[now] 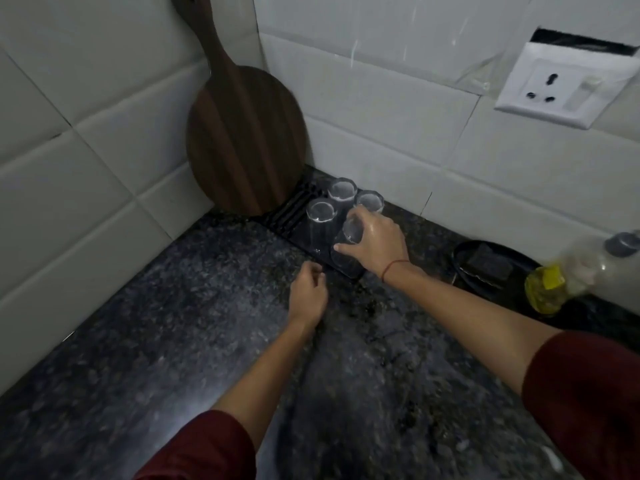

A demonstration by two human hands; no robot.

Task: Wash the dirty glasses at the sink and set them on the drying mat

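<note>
Fingers [313, 271] of the left hand [308, 292] curl loosely around nothing at centre frame, over the dark worktop [173, 323]. Just right of it, the right hand [377, 240] grasps a glass [346, 261] on the near corner of the black drying mat [294, 209], with three more glasses [321, 216] close behind it toward the tiled corner.

Speckled counter [173, 306] with drying mat [294, 209], wooden board [246, 140], black dish [460, 261], bottle [561, 275].

Wooden board [244, 140]; wall socket [568, 86]
</note>
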